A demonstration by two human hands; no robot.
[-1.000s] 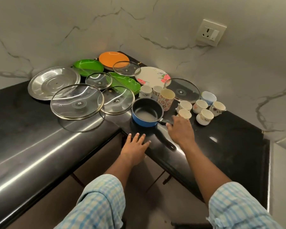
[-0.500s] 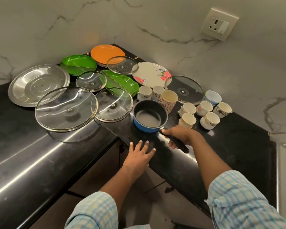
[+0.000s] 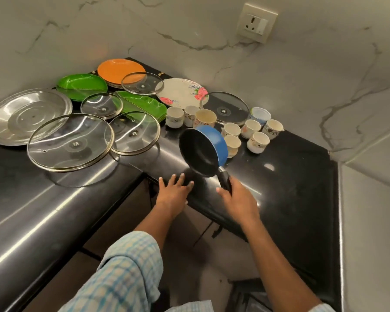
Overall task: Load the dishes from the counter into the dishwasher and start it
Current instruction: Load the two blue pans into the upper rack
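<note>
Your right hand point(image 3: 239, 200) grips the black handle point(image 3: 225, 179) of the blue saucepan point(image 3: 203, 152), fingers curled round the handle's lower end. The pan hangs in the air over the black counter point(image 3: 297, 181), tipped on its side, with the dark inside facing left and the blue wall facing right.

Your left hand point(image 3: 175, 191) lies flat on the counter's inner corner edge, fingers straight and spread, just below and left of the pan and apart from it.

- Right of the pan: a small cup point(image 3: 232, 143) sits just beside the blue wall; you cannot tell whether they touch. Three more cups point(image 3: 258, 142) stand further right.
- Behind the pan: a tall mug point(image 3: 205, 118), close to the rim.
- Left of the pan: a glass lid point(image 3: 134, 132), near but apart, with a bare strip of counter between.
- Right and forward of the pan: bare counter out to its far edge.
- Below the pan: the counter's front edge, then floor.
</note>
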